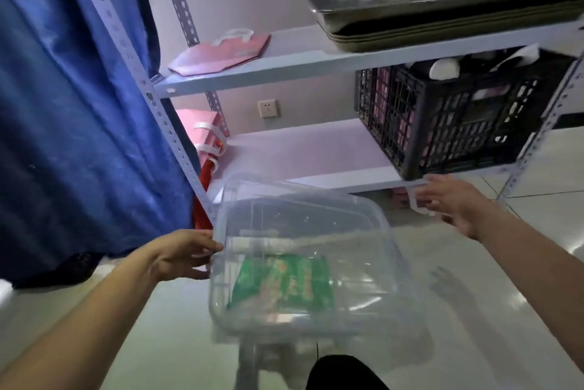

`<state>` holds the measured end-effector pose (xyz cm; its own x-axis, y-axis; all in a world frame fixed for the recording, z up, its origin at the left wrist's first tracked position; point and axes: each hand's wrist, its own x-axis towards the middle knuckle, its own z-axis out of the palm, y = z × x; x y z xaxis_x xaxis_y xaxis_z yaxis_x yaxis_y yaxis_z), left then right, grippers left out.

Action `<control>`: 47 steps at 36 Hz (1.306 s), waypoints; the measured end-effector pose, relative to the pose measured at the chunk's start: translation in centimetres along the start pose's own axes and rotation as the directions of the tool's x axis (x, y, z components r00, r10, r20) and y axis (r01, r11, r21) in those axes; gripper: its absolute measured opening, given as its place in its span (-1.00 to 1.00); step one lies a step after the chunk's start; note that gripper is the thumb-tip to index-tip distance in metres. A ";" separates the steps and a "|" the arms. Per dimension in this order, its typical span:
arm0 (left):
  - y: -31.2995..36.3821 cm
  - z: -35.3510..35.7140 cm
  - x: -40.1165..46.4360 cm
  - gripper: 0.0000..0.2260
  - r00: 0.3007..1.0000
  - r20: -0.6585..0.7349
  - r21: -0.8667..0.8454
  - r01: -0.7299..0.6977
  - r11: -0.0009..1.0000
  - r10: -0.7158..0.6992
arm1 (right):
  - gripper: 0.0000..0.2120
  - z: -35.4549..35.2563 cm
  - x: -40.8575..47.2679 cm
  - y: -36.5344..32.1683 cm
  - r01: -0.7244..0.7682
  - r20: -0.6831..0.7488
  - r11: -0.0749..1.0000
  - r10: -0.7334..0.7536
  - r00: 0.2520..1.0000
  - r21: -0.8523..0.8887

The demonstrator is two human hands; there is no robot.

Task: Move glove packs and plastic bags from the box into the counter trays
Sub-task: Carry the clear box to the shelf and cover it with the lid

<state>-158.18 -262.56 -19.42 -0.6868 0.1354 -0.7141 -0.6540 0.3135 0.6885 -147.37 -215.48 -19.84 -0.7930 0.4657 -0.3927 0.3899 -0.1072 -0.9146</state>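
Two hands are out in front of me, and only one has anything in it. My left hand (186,255) grips the left rim of the clear plastic box (363,231), fingers and thumb curled over the edge at about nine o'clock from the box's middle. My right hand (455,203) hangs free at about two o'clock from the box, fingers spread and relaxed, holding nothing, apart from the box's far right corner and just below the lower shelf (303,149).

The box sits between my arms, above the pale tiled floor (521,263), tipped so its far edge rides higher than the near one. Its long axis seems to run from seven o'clock near me toward one o'clock by the shelving, though blur makes that uncertain. Inside, a green pack (284,283) lies flat on the bottom toward the near left, its long side running roughly three to nine o'clock; I take it for a glove pack but cannot read it. Beyond it are pale, clear things, perhaps bags, too blurred to tell.

My left hand is nearer to the pack, but it is busy with the rim. I judge the free right hand must come across toward eight o'clock, either to take the box's right rim or to reach into it. No counter trays show for certain; the dark trays (442,19) stacked on the upper shelf at one o'clock may be something else.
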 end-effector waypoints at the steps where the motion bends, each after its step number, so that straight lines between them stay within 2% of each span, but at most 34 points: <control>1: 0.4 1.0 0.1 -0.70 1.000 -0.020 0.007 0.010 1.000 -0.010 | -0.60 0.2 -0.2 0.3 -0.032 -0.017 0.999 0.032 0.999 -0.040; 4: 0.9 2.0 0.4 -0.66 0.993 -0.114 0.026 0.043 0.999 -0.040 | -0.78 1.4 -1.4 2.7 -0.153 0.015 0.980 0.156 0.988 -0.126; 7: 0.4 1.3 0.3 -0.65 0.987 -0.162 0.115 0.041 0.992 -0.022 | -0.58 2.1 -1.0 6.2 -0.134 0.015 0.960 0.142 0.990 -0.248; 9: -0.6 1.0 0.3 -0.63 0.986 -0.166 0.159 0.028 0.987 -0.001 | -0.60 3.1 -1.0 8.5 -0.142 0.036 0.949 0.158 0.987 -0.282; 10: -1.1 1.0 0.4 -0.62 0.988 -0.154 0.162 0.020 0.987 0.005 | -0.60 3.6 -0.8 9.5 -0.164 0.039 0.943 0.182 0.982 -0.289; 13: -2.3 0.9 1.0 -0.59 0.990 -0.138 0.174 -0.001 0.985 0.025 | -0.37 4.4 0.4 12.4 -0.241 0.005 0.931 0.252 0.968 -0.273; 15: -3.0 0.4 1.7 -0.58 0.986 -0.159 0.180 -0.024 0.983 0.053 | -0.35 4.7 1.7 14.1 -0.297 -0.025 0.928 0.299 0.954 -0.226; 17: -3.8 0.0 2.4 -0.61 0.980 -0.184 0.181 -0.039 0.983 0.072 | -0.44 4.9 2.7 15.7 -0.386 -0.024 0.908 0.387 0.922 -0.166; 21: -5.2 -0.7 2.9 -0.66 0.973 -0.211 0.152 -0.058 0.987 0.090 | -0.68 5.8 4.0 17.6 -0.487 0.079 0.866 0.496 0.865 -0.110; 26: -6.0 -1.3 2.7 -0.68 0.970 -0.226 0.129 -0.060 0.990 0.089 | -0.80 6.7 4.5 18.1 -0.482 0.134 0.876 0.478 0.868 0.003; 29: -5.9 -2.4 1.8 -0.69 0.966 -0.242 0.111 -0.069 0.991 0.095 | -0.84 6.6 3.7 17.2 -0.501 0.223 0.861 0.474 0.852 0.086; 35: -5.0 -5.1 -1.3 -0.73 0.963 -0.235 0.044 -0.126 0.991 0.133 | -0.72 4.1 0.5 12.2 -0.376 0.344 0.886 0.275 0.898 0.272; 41: -3.1 -6.4 -4.0 -0.64 0.968 -0.175 -0.065 -0.195 0.979 0.182 | -0.54 1.1 -3.1 5.9 -0.168 0.329 0.900 0.030 0.944 0.402; 45: -0.6 -6.7 -5.1 -0.47 0.962 -0.162 -0.121 -0.240 0.963 0.220 | -0.74 0.3 -5.8 1.7 0.034 0.337 0.886 -0.211 0.918 0.463; 47: 1.0 -6.1 -5.4 -0.50 0.961 -0.144 -0.161 -0.259 0.952 0.237 | -0.70 -0.1 -6.2 0.1 0.119 0.355 0.876 -0.309 0.882 0.468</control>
<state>-157.03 -268.74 -14.12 -0.8605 0.0694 -0.5047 -0.4959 0.1125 0.8611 -142.34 -218.26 -17.52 -0.9864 0.1319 -0.0976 0.0282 -0.4499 -0.8926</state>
